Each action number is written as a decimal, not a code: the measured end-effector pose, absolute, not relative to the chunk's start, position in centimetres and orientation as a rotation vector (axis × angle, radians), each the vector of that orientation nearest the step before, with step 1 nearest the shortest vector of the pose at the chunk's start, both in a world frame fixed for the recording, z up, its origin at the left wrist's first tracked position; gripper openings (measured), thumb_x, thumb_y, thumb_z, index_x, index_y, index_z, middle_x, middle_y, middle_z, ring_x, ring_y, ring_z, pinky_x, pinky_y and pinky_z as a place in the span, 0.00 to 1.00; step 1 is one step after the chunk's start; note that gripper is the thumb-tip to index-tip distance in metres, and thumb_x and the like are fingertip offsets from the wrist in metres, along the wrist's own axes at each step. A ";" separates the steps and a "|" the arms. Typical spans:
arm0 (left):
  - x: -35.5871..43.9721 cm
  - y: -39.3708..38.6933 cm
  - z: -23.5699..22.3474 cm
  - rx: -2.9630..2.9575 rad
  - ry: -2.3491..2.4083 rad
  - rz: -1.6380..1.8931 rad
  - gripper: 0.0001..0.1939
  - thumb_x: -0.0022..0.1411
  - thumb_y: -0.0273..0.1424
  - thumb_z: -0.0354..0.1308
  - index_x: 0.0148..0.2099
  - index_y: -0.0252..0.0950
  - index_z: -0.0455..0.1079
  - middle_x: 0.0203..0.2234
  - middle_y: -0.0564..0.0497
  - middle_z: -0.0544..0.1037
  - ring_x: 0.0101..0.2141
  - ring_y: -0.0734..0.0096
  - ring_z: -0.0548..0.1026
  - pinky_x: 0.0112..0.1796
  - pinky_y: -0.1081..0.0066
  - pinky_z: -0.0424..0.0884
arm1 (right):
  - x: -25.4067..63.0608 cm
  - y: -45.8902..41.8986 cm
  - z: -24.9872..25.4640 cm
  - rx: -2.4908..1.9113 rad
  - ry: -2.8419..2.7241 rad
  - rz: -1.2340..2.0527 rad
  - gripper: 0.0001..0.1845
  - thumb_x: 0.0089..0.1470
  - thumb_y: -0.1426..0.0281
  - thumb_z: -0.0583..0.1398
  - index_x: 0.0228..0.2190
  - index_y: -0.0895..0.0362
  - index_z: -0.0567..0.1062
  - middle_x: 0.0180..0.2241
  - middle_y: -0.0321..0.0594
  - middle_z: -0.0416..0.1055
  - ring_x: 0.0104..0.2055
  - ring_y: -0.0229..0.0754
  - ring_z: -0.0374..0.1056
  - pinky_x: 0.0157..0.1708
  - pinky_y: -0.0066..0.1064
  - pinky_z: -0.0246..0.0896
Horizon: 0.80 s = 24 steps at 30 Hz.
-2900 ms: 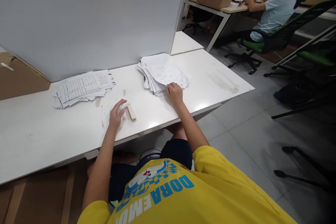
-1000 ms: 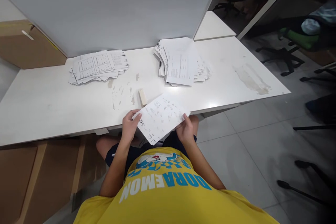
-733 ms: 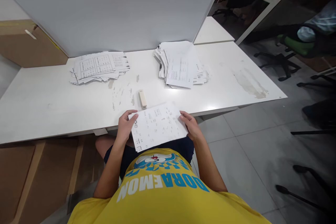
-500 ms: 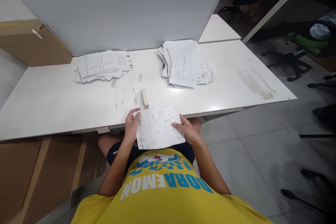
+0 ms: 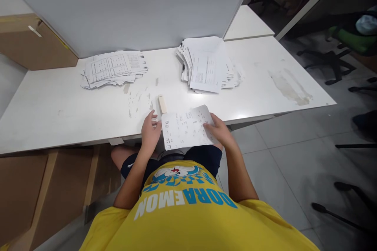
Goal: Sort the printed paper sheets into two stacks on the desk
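My right hand [image 5: 218,131] grips the right side of a small set of printed sheets [image 5: 187,127] held over the front edge of the white table [image 5: 59,113]. My left hand [image 5: 150,131] is just off the sheets' left edge, fingers apart, near a small beige stapler [image 5: 162,104] lying on the table. One stack of printed papers [image 5: 207,64] sits at the back right, another stack of papers [image 5: 113,68] at the back left.
A grey partition panel [image 5: 132,4] stands along the table's far edge. Cardboard boxes [image 5: 26,43] lie behind at left and under the table. Office chairs [image 5: 338,55] and a second desk stand on the tiled floor to the right.
My right hand took sheets from the right stack and both hands brought them to the table's front edge. My left hand has now let go of their left edge and opened.
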State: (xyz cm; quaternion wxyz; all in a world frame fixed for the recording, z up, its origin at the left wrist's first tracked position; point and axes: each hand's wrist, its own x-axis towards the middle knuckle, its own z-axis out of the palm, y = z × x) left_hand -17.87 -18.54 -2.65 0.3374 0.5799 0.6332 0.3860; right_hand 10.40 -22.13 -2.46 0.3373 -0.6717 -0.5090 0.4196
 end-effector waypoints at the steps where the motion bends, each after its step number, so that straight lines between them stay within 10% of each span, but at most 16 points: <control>1: -17.8 -18.6 -2.6 1.546 1.655 0.987 0.24 0.63 0.29 0.53 0.61 0.39 0.63 0.50 0.43 0.74 0.37 0.67 0.76 0.35 0.67 0.75 | 10.6 -22.1 -2.2 -1.767 -1.343 1.099 0.29 0.53 0.62 0.58 0.56 0.52 0.68 0.53 0.45 0.72 0.54 0.59 0.68 0.52 0.54 0.64; 14: -17.8 -17.4 -3.5 2.380 1.435 0.902 0.28 0.64 0.18 0.42 0.63 0.34 0.62 0.60 0.42 0.69 0.58 0.58 0.66 0.57 0.56 0.66 | 11.4 -21.3 -1.9 -1.754 -1.330 1.082 0.27 0.51 0.62 0.58 0.53 0.53 0.70 0.51 0.46 0.73 0.50 0.58 0.68 0.50 0.54 0.65; 24: -17.6 -16.7 -5.5 2.261 1.452 0.954 0.30 0.59 0.16 0.47 0.58 0.44 0.72 0.55 0.54 0.75 0.53 0.56 0.70 0.53 0.53 0.68 | 11.3 -20.6 -2.0 -1.721 -1.317 1.086 0.26 0.51 0.61 0.59 0.52 0.53 0.71 0.49 0.45 0.74 0.50 0.58 0.69 0.50 0.54 0.65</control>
